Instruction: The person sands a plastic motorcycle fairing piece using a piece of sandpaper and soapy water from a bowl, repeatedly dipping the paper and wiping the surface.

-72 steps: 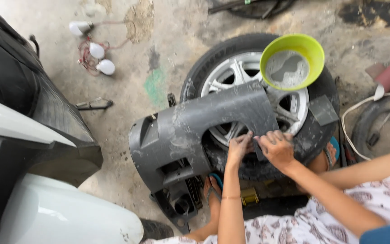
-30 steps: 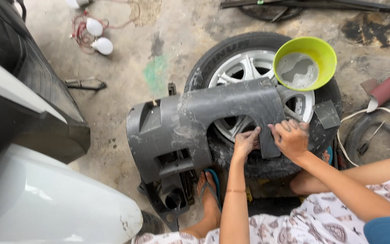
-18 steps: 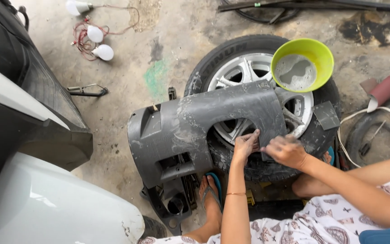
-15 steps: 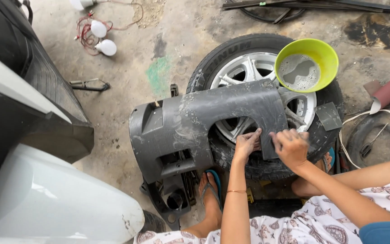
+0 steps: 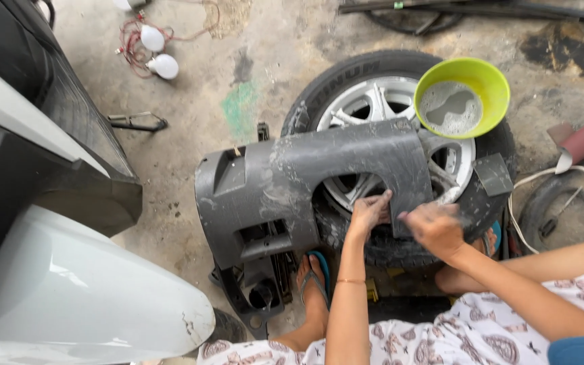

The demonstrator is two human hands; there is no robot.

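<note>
My left hand (image 5: 368,213) is flat on the grey panel (image 5: 319,177) lying across the tyre (image 5: 319,88) on the floor, fingers released. Right hand (image 5: 434,228) is blurred at its edge, can't tell the grip.

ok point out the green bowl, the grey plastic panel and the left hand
green bowl (image 5: 491,84), head view, on its inner wall at the right
grey plastic panel (image 5: 319,159), head view, on its flat upper face
left hand (image 5: 368,215), head view, on the back of the hand, resting on the panel's edge

I get one view only, from the head camera, looking steeply down at the floor (image 5: 190,155). It sits close above the left hand (image 5: 368,213) and right hand (image 5: 434,228).
</note>
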